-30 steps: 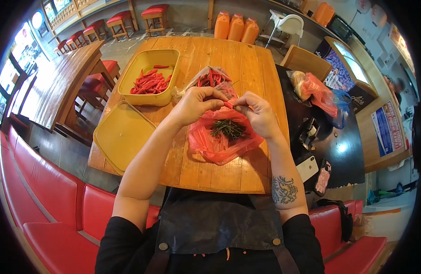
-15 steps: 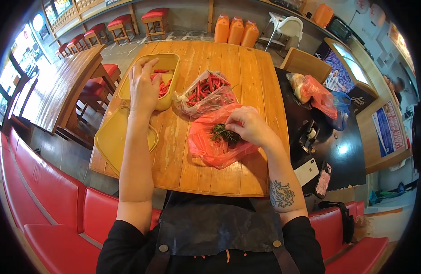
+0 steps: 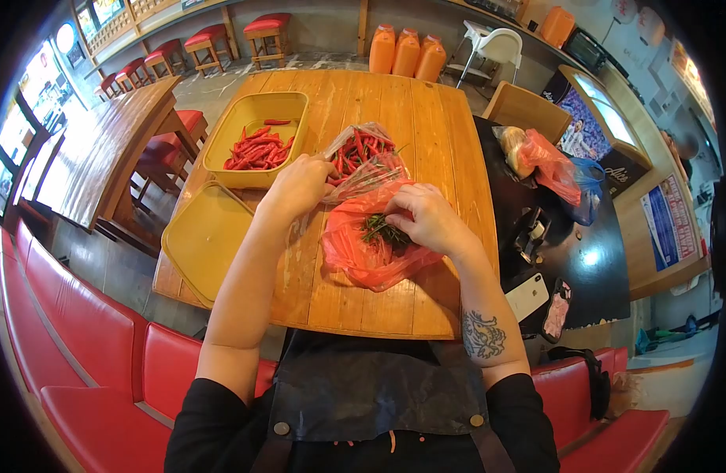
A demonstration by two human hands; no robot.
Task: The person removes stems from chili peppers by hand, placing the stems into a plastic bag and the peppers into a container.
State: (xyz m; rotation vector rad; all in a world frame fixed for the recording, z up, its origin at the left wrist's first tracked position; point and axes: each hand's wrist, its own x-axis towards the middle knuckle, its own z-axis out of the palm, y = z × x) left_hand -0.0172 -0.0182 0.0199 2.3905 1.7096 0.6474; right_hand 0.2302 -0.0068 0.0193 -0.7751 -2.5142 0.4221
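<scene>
My left hand (image 3: 300,188) is reaching to the left side of the clear plastic bag (image 3: 368,186), its fingers curling in at the red chillies (image 3: 363,148) heaped there. My fingertips are partly disappearing among pods and film, so I can't tell whether they are gripping one. My right hand (image 3: 430,217) is bending over the red plastic bag (image 3: 347,252), thumb and fingers drawing together at the green chilli stems (image 3: 376,229); whether they are pinching or only touching, I can't tell.

The clear bag is lying around the middle of the wooden tabletop (image 3: 434,118), and the red one is sitting just beside it, towards the near edge. By the far left corner, the yellow tub (image 3: 245,180) is standing open, holding loose red chillies (image 3: 256,151) that are showing no green tops I can make out. Its yellow lid (image 3: 209,236) is lying flat towards the near left corner, partly behind my left forearm.

By my reading, I'm at the picking step, getting a chilli out of the clear bag while my right hand is minding the stems. Moving on from here is calling for one pod between left thumb and finger, thin film kept clear of the pinch, and right fingers free of stray stems.
</scene>
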